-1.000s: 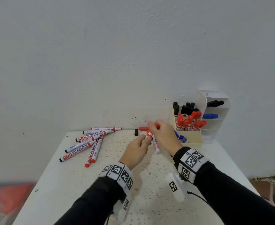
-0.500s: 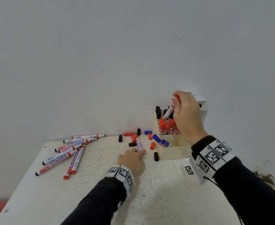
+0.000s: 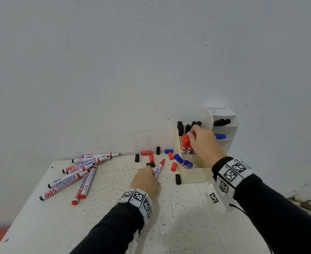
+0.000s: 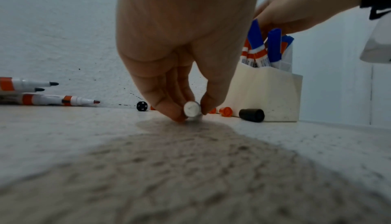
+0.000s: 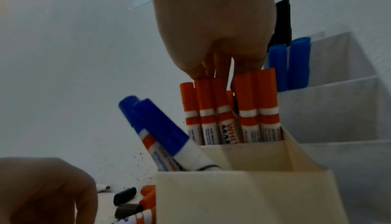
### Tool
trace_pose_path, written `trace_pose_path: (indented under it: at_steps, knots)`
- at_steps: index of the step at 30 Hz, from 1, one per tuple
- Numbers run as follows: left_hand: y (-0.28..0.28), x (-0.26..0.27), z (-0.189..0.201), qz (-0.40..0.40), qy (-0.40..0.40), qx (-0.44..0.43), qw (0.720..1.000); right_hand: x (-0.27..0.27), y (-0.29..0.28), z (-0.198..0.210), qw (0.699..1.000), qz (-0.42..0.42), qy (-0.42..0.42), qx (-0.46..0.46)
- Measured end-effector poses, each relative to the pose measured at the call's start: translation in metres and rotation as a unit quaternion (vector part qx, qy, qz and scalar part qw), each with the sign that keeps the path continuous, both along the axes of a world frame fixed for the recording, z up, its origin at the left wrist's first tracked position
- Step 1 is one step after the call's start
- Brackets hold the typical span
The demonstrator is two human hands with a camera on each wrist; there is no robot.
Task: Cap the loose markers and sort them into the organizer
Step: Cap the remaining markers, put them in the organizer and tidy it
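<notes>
While our left hand [image 3: 145, 181] pinches an uncapped red marker [image 3: 159, 168] on the table [image 3: 178, 217], our right hand [image 3: 203, 143] rests straight fingertips [image 5: 198, 74] on red markers [image 5: 228, 110] in the organizer [image 3: 195, 174]

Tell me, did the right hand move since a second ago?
Yes. The right hand went from the table's middle, near the left hand, over to the organizer, fingers now on the red markers.
</notes>
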State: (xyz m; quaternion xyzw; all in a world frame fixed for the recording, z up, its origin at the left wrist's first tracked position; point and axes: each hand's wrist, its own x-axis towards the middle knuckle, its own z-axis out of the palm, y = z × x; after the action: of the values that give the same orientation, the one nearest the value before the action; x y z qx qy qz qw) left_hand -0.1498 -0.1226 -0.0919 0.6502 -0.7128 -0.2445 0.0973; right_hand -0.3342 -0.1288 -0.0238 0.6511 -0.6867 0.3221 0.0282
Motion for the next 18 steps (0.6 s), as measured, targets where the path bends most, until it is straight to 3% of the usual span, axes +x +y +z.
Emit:
trace_pose_path:
  at_steps: [4,9,14,18]
  knots:
    - [0.003,0.013,0.002,0.022,0.036,-0.01,0.999,0.012,0.004,0.009,0.997,0.0,-0.008,-0.072]
    - [-0.004,0.04,0.01,0.045,0.064,-0.022,0.997,0.064,0.012,0.031,0.987,0.083,-0.067,-0.117]
    - [-0.014,0.074,0.009,0.103,0.069,-0.03,0.992,0.111,0.001,0.016,0.98,0.134,-0.145,0.005]
    - [-0.013,0.093,0.009,0.129,0.078,-0.057,0.987,0.127,-0.013,-0.015,0.976,0.107,-0.126,0.143]
